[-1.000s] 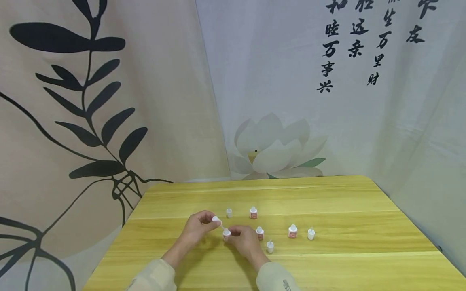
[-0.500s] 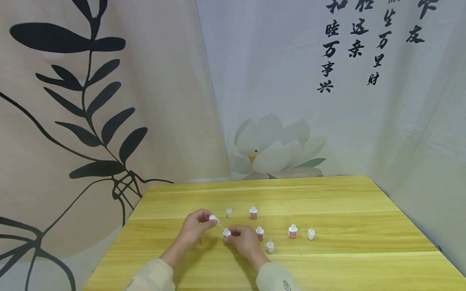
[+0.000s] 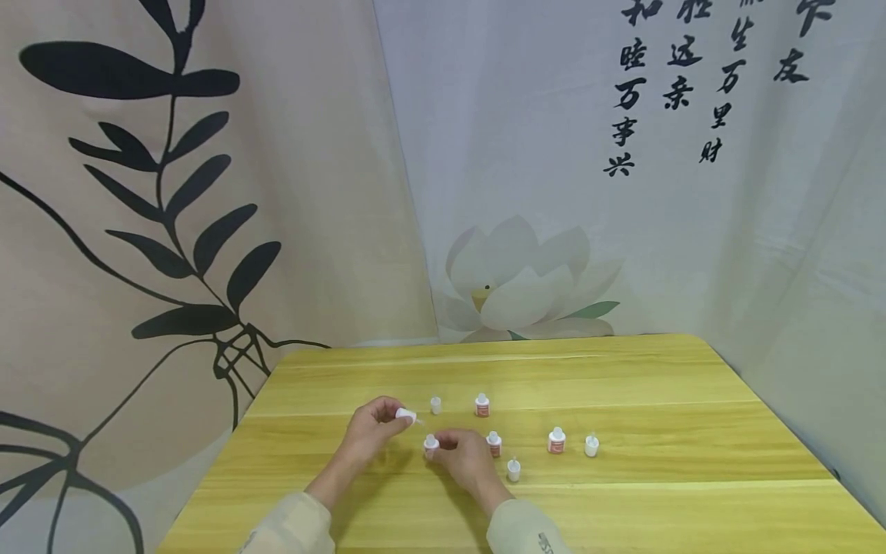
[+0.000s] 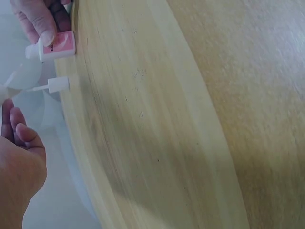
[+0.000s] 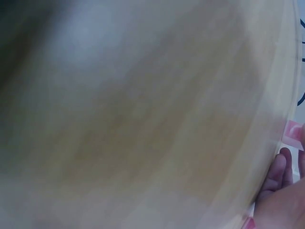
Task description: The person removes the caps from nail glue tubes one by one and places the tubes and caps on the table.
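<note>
In the head view my left hand point(image 3: 374, 425) pinches a small white cap point(image 3: 406, 415) with a thin stem. The cap is tilted, its stem pointing down and right, above and apart from the mouth of a small bottle point(image 3: 431, 442). My right hand point(image 3: 462, 455) grips that bottle by its side, and it stands upright. In the left wrist view the bottle shows a pink label point(image 4: 62, 44) and white neck. My left hand point(image 4: 21, 160) shows at the left edge of that view. Part of my right hand point(image 4: 40, 21) is at the top.
On the wooden table point(image 3: 692, 508) stand pink-labelled bottles: one behind point(image 3: 482, 407), one beside my right hand point(image 3: 494, 444), one further right point(image 3: 557, 441). White caps stand at back point(image 3: 435, 405), in front point(image 3: 514, 470) and at right point(image 3: 591, 445). A printed curtain point(image 3: 332, 192) hangs behind.
My left hand has drawn the cap up and left. Its stem, at the bottle's mouth a second ago, is now clear of it. My right hand and the bottle stay in place.
</note>
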The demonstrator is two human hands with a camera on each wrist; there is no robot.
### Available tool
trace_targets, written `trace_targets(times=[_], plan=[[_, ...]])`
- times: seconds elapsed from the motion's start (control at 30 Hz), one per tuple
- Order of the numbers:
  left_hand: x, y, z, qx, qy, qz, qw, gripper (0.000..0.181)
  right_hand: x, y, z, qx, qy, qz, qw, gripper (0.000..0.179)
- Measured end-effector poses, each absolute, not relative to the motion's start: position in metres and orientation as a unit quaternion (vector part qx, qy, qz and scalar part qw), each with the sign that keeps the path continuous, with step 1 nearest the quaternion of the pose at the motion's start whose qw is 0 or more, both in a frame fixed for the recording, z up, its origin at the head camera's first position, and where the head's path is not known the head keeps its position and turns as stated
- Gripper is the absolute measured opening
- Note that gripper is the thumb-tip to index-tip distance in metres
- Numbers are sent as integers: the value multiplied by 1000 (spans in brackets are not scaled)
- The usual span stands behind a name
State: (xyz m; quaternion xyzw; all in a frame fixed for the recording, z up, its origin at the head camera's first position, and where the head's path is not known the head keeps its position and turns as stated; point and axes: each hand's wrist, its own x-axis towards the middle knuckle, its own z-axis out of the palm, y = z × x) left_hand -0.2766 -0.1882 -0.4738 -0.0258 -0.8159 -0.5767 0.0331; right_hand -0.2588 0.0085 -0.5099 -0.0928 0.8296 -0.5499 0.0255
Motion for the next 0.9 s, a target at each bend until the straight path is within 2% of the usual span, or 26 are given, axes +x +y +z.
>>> trace_targets(times=[0.7,0.9], plan=[[-277,-187,-477,-26,-819,-572,49,20,-260,8,-513,-94,831,-548,18,19],[-275,-186,-476,-25,-816,-577,39,18,-259,9,-511,-90,832,-547,22,22]])
